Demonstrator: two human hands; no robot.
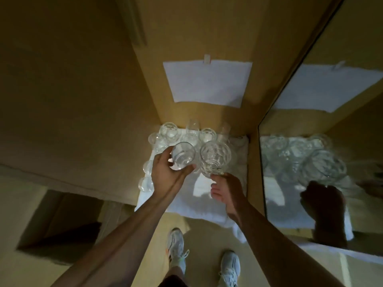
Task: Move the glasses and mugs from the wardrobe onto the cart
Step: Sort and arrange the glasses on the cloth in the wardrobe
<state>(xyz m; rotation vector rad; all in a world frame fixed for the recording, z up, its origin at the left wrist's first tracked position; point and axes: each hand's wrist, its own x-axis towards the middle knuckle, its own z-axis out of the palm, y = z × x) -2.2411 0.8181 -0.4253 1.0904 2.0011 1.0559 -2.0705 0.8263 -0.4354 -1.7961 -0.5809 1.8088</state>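
Inside the wooden wardrobe, a white cloth (186, 195) covers the shelf. Several clear glasses (187, 133) stand on it along the back and left side. My left hand (167, 170) grips a smooth clear tumbler (183, 155), fingers curled round its side and base. My right hand (227, 190) holds a taller faceted clear glass (215, 157) at its lower part, right beside the tumbler. Both glasses sit a little above the cloth, in front of the standing ones. No cart or mug is in view.
A white paper sheet (208, 81) is taped to the wardrobe's back wall. A mirrored door (323, 141) at the right reflects the glasses and my hand. Wooden wall (72, 100) stands at left. My shoes (176, 247) are on the floor below the shelf edge.
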